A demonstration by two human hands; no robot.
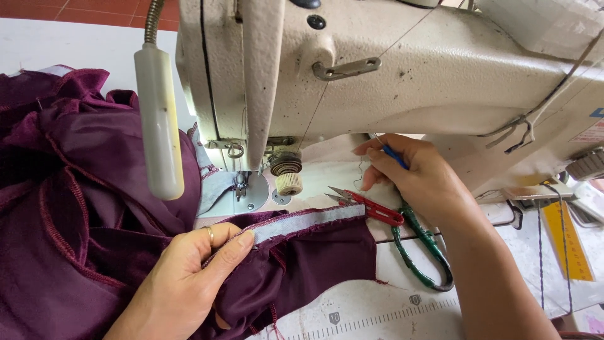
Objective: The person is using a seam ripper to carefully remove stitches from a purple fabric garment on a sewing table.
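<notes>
Two bare hands work at a cream-coloured industrial sewing machine (402,75) seen from above. The left hand (189,277) lies low in the view, palm down, on a heap of deep plum velvet fabric (69,214). Its fingers are loosely curled and mostly closed, the thumb stretched forward and pressing the cloth's edge just where a pale grey strip of facing (308,219) runs along the seam; a ring shows on one finger. The fabric fills the left side of the view in folds and reaches right across the white table (402,296), ending below the machine's arm.

The right hand (412,176) sits under the machine's arm, fingers drawn together in a narrow pinch around a thin blue-handled tool (393,154), whose tip points up and left. A fine thread hangs beside the fingertips. Just below this hand, touching the table, lie small red-handled thread snips (371,206) with blades pointing left, and beside them a pair of scissors with green-wrapped handles (425,252), partly hidden by the wrist.

Near the needle area (240,184) stands a ribbed beige tension knob (288,175). A white tubular lamp on a metal gooseneck (158,119) hangs at the left of the machine. A printed ruler scale (377,315) runs along the table's near edge
</notes>
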